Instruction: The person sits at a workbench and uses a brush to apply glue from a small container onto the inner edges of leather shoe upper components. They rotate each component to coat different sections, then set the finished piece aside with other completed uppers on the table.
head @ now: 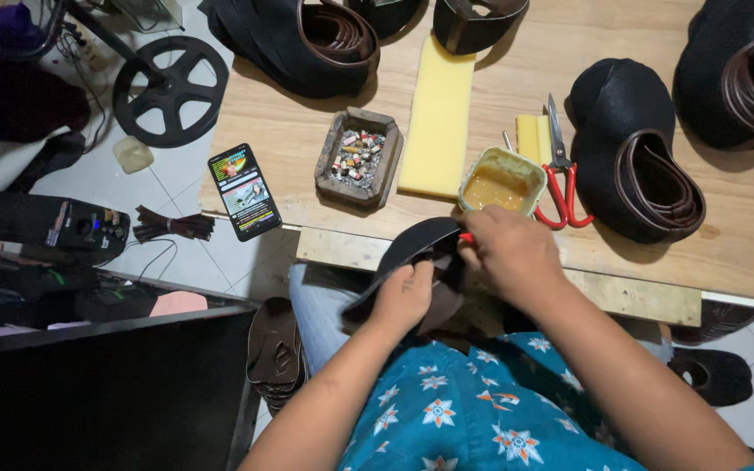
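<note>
Black curved piece of shoe material (412,246), looks like leather or rubber, is sitting in this person's lap area just off the front edge of the wooden counter (639,218). Left hand (403,296) has its grip pinched shut on the lower part of the piece, thumb on top. Right hand (508,253) is curled over the upper end of it, grip closed around something with a red handle (465,237) poking out by the fingers; can't really tell what the tool is since the hand covers most of it.

Right behind the right hand on the counter there's a small yellowish tub of tan glue (501,180), pretty much at the knuckles. Red-handled scissors (560,179) lie just beside the tub, blades pointing away from the person. A long slab of yellow foam (438,118) lies to the left of the tub, and a smaller yellow foam block (529,137) is tucked behind it. Left of the slab is a beat-up wooden tray (359,159) full of little colourful bits. A smartphone (244,191) with its screen lit hangs at the counter's left edge. Several black shoe uppers with brown lining (634,153) are scattered along the back and right side. The person wears a teal shirt with a star pattern (455,410).
</note>
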The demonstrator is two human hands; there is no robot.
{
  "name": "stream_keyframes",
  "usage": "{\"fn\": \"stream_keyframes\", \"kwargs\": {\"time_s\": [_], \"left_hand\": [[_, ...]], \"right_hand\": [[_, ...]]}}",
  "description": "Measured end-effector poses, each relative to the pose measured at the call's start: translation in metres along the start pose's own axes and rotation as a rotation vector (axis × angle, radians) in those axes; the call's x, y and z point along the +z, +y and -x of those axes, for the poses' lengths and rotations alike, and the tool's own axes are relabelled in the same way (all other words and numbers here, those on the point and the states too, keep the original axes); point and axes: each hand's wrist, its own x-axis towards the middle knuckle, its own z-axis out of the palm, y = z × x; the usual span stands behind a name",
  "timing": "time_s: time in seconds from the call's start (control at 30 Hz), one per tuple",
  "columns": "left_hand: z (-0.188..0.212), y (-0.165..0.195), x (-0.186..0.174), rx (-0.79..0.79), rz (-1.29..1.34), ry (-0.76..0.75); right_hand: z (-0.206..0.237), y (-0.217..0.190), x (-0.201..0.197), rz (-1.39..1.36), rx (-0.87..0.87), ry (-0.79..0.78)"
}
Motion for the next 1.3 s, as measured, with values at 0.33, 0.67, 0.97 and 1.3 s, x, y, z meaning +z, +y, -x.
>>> {"fn": "stream_keyframes", "kwargs": {"time_s": [0.33, 0.67, 0.97, 1.3], "left_hand": [[0.022, 0.116, -0.111, 0.408, 0.008, -0.157], [-0.004, 0.033, -0.105, 0.202, -0.313, 0.429], [0.026, -0.011, -0.078, 0.326, -0.428, 0.296], [0.048, 0.048, -0.053, -0.030, 0.324, -0.045]], "right_hand": [[0.039, 0.026, -0.003, -0.305, 0.427, 0.061], [0.063, 0.045, -0.042, -0.712, 0.745, 0.206], [0.059, 0.044, -0.070, -0.673, 0.843, 0.265], [0.047, 0.025, -0.036, -1.204, 0.886, 0.179]]}}
